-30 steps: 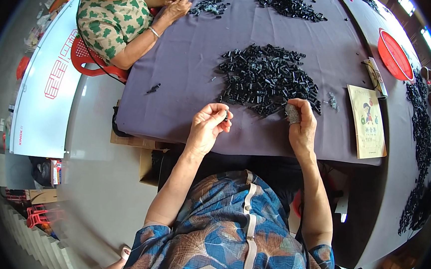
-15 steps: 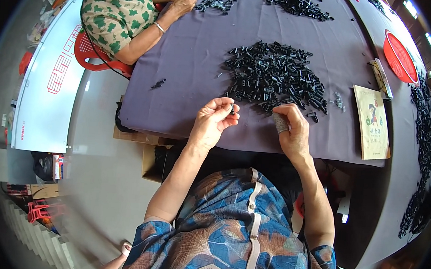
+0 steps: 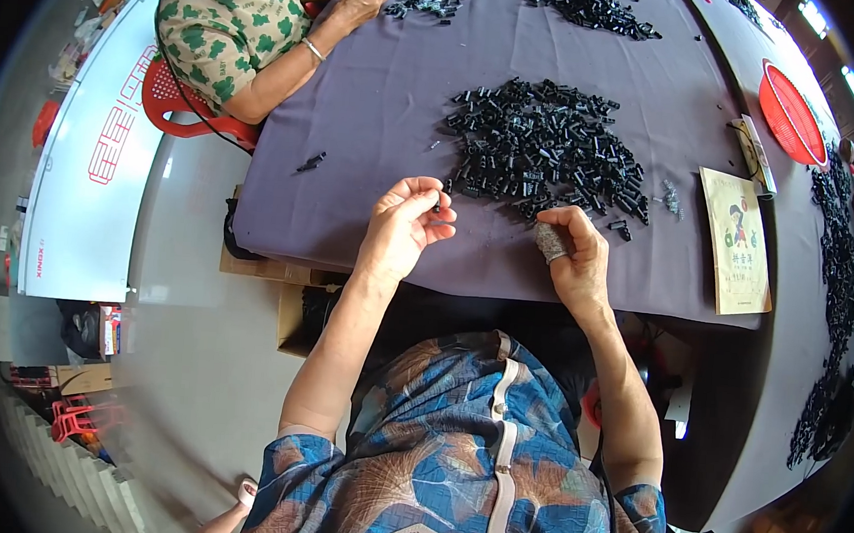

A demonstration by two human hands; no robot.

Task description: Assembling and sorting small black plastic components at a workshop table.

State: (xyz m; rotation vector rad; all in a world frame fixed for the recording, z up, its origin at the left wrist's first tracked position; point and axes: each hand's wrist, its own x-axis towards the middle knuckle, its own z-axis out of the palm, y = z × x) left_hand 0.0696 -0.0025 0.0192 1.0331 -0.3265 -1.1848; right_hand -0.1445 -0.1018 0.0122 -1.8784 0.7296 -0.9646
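Observation:
A small black cylindrical piece [image 3: 437,205] is pinched between the thumb and fingers of my left hand [image 3: 400,230], just over the near part of the table. My right hand [image 3: 578,262] is closed, with its thumb and bent forefinger together; whatever lies between them is hidden. A grey wrapping [image 3: 550,241] covers one of its fingers. Beyond both hands spreads a heap of black cylindrical pieces [image 3: 544,146], its near edge close to my right fingertips. Several tiny clear parts [image 3: 671,196] lie to the right of the heap.
Loose black pieces [image 3: 312,161] lie at the left on the purple tablecloth [image 3: 351,217]. A yellowish printed booklet [image 3: 736,244] and a red plastic basket [image 3: 792,114] are at the right. A co-worker [image 3: 235,40] sits at the far left, hands over another small pile [image 3: 426,4].
My left hand has shifted left and slightly away from me, still holding the black piece, so the gap between my hands is wider. My right hand has barely moved.

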